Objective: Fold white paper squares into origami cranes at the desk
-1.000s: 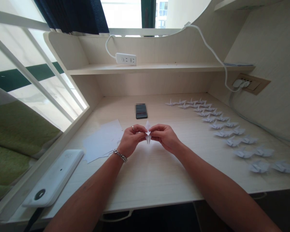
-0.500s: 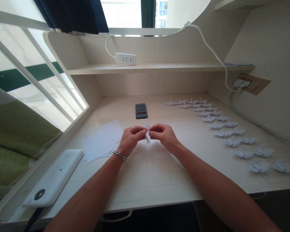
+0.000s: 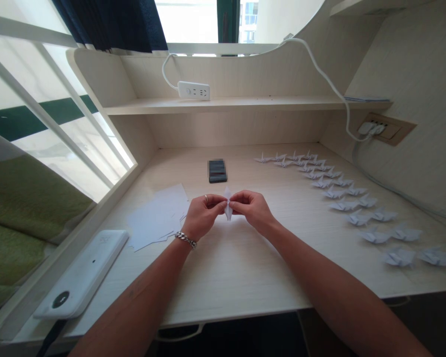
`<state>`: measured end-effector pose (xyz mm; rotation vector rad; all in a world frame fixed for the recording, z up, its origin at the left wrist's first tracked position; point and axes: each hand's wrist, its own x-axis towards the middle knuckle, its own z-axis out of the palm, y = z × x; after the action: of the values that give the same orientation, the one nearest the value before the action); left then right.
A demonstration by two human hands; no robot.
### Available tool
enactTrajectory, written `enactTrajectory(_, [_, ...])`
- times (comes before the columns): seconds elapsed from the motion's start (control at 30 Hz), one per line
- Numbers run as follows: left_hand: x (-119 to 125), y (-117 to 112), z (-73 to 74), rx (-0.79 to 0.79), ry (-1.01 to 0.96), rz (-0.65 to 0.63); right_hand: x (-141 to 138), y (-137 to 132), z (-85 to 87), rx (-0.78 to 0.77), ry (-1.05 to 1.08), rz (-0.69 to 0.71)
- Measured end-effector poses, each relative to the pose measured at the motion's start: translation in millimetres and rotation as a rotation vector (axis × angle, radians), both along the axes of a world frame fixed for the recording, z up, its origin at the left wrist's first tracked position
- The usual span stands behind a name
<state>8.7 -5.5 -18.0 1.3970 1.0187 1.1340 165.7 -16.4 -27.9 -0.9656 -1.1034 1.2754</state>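
A small folded piece of white paper [image 3: 228, 208] is held upright just above the middle of the desk [image 3: 226, 267]. My left hand [image 3: 202, 214], with a ring and a chain bracelet, pinches its left side. My right hand [image 3: 250, 209] pinches its right side, fingertips nearly meeting my left ones. A loose stack of white paper sheets [image 3: 156, 215] lies on the desk just left of my left hand. Several finished paper cranes [image 3: 347, 203] stand in two rows running from the desk's back middle to its right front.
A dark phone [image 3: 217, 171] lies behind my hands. A white flat device [image 3: 83, 272] rests on the left ledge. On the shelf sits a white power strip [image 3: 194, 90]; its cable [image 3: 319, 74] runs to a wall socket [image 3: 379, 130] at the right.
The paper piece has been pressed narrower between my fingertips; its spread flaps from a second ago are now closed. My hands have stayed in place.
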Motion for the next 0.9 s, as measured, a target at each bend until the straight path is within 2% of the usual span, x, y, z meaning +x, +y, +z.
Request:
enactTrajectory(0.13, [-0.6,-1.4,1.0,0.024,0.044,0.027,-0.3,-0.6,-0.1,0.016,-0.031,-0.003])
enactTrajectory(0.47, [2.3,0.2,-3.9,0.043,-0.006,0.015,-1.0,-1.0,-1.3,0.048,-0.068,-0.012])
enactTrajectory(0.77, [3.3,0.3,-0.4,-0.010,-0.153,0.052,-4.2,-3.6,2.6,0.046,-0.003,-0.007])
enactTrajectory(0.9, [2.5,-1.7,2.9,-0.085,-0.186,0.036,-3.9,-3.5,3.0,0.023,0.033,-0.028])
